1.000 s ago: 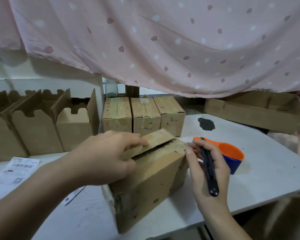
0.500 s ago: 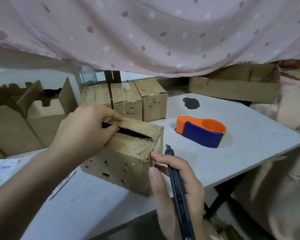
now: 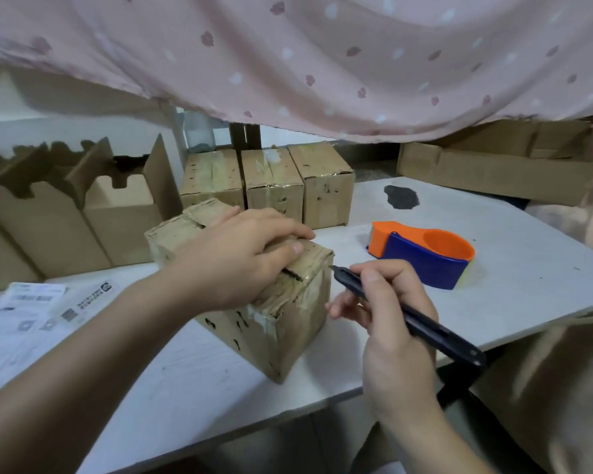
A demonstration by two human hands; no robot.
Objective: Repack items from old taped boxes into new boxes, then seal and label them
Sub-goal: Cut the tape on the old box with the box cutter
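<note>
At frame centre, left hand [image 3: 233, 258] presses flat on the taped box [image 3: 288, 323]; right hand [image 3: 391, 323] grasps a knife [image 3: 439, 335] touching its upper-right edge.

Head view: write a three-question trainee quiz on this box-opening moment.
1. True or false: the right hand holds the knife, its tip at the box that the left hand rests on.
2. What sits on the table beyond the knife? A tape dispenser; B scissors; C mug.
3. Count the taped boxes in the back row: ____.
Key: 1 true; 2 A; 3 three.
</note>
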